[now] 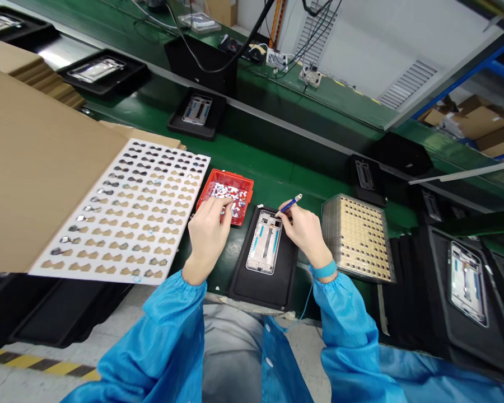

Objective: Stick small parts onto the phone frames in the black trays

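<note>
A: Where was the phone frame (264,242), and how did it lie?

B: It lay flat in a black tray (264,285) just below and between both hands. Its long axis ran from the person's body away toward the belt, leaning slightly to the right at the far end. The top end pointed at the right hand (304,228).

A: State of the right hand?

B: Its fingers were pinched together on a blue pen-like tool (289,205). The tool's tip pointed down and left, meeting the far end of the frame; its other end rose up and right, past the fingers.

A: And the left hand (209,231)?

B: It was palm down, fingers curled together and reaching into the red bin (226,194) of small shiny parts ahead of it. Whether it gripped a part could not be told.

A: What bounded the working space?

B: Left of the left hand, a white parts sheet (130,212) lay on cardboard (33,168), its near edge just beside the wrist. Right of the right hand stood a stack of perforated trays (358,238), near but apart. A strip of bare green belt (277,179) showed beyond both hands, up to a raised rail. Further right, more black trays with frames (467,282) crowded the bench edge.
</note>
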Motion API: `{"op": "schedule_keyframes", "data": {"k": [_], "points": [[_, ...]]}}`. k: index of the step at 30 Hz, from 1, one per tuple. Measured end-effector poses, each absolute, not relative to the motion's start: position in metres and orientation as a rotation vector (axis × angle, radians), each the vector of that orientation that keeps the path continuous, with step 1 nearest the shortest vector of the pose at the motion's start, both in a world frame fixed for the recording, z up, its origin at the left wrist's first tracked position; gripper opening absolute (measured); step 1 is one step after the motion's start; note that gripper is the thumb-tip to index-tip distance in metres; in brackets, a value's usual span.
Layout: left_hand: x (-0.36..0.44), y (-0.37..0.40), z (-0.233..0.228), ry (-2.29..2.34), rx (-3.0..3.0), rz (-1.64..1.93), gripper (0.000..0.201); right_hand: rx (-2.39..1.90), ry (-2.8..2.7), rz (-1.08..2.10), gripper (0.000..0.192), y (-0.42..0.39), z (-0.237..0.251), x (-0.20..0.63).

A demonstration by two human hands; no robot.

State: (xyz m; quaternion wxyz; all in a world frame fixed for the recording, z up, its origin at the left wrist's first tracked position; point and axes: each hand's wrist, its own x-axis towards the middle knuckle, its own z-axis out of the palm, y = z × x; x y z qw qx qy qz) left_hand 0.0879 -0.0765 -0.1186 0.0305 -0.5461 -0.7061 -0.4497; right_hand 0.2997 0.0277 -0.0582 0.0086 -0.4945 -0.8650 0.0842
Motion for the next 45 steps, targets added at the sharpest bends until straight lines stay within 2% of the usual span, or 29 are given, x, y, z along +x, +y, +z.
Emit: {"op": "schedule_keyframes", "data": {"k": [10, 17, 24, 34, 38, 41, 43, 45], "points": [[0.090, -0.075, -0.120, -2.194, -1.665, -1.405, 0.023, -1.509, -2.647, 0.323, 0.021, 0.029, -0.063, 0.304], [0.088, -0.074, -0.119, -2.207, -1.671, -1.409, 0.020, -1.528, -2.715, 0.267, 0.022, 0.029, -0.060, 0.301], [0.088, -0.074, -0.119, -2.218, -1.688, -1.392, 0.021, -1.629, -2.815, 0.174, 0.031, 0.020, -0.051, 0.287], [0.090, -0.080, -0.110, -2.192, -1.684, -1.455, 0.022, -1.607, -2.965, 0.181, 0.027, 0.008, -0.051, 0.284], [0.092, -0.084, -0.106, -2.194, -1.663, -1.461, 0.021, -1.463, -2.766, 0.443, 0.022, 0.000, -0.059, 0.302], [0.093, -0.087, -0.098, -2.193, -1.662, -1.458, 0.016, -1.163, -2.411, 0.815, 0.011, -0.035, -0.054, 0.320], [0.093, -0.094, -0.086, -2.187, -1.654, -1.466, 0.016, -0.985, -2.267, 1.090, 0.012, -0.071, -0.047, 0.332], [0.090, -0.109, -0.067, -2.189, -1.633, -1.494, 0.024, -0.868, -2.342, 1.373, 0.016, -0.109, -0.044, 0.342]]}}
